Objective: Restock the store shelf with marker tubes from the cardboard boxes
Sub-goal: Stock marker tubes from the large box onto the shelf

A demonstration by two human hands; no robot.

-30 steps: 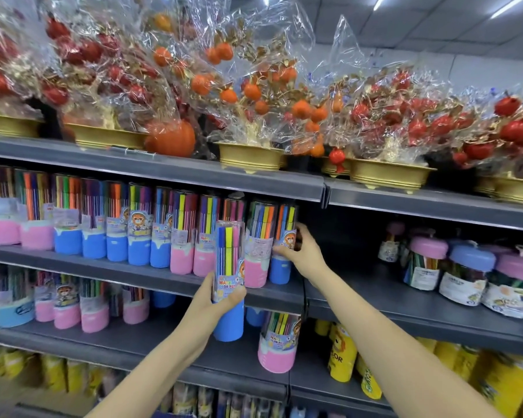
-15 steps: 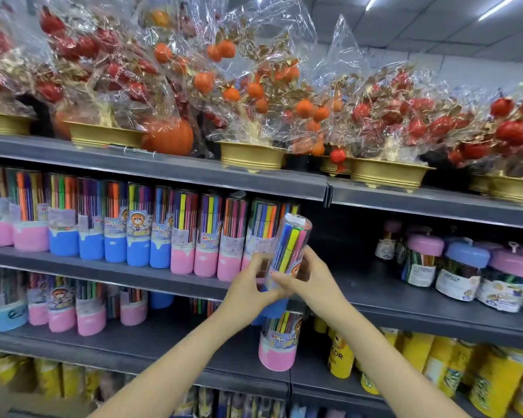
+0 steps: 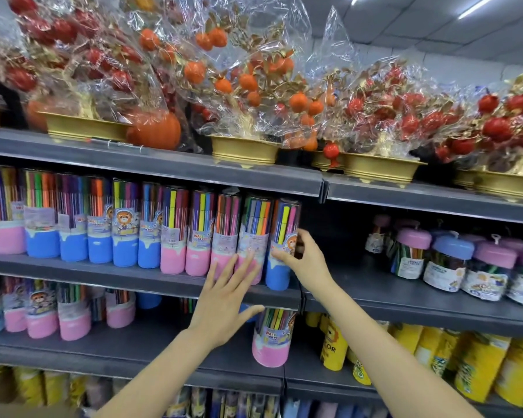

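Observation:
A row of clear marker tubes with pink or blue bases stands on the grey middle shelf (image 3: pixel 127 277). At the row's right end, a blue-based marker tube (image 3: pixel 283 239) stands upright, and my right hand (image 3: pixel 305 260) grips it around the label. My left hand (image 3: pixel 224 306) is spread with straight fingers, its fingertips against the pink-based tube (image 3: pixel 248 239) next to it. One shelf below, a single pink-based tube (image 3: pixel 274 339) stands alone. No cardboard box is in view.
Wrapped ornamental fruit trees in gold pots (image 3: pixel 245 149) fill the top shelf. Jars with pink and blue lids (image 3: pixel 453 260) sit on the middle shelf at right, with a bare gap between them and the tubes. Yellow tubes (image 3: pixel 471 366) line the lower right.
The blue-based tube went from my left hand to both hands, tilted, and now stands upright at the row's right end. My left hand let go and lies flat against the neighbouring tube.

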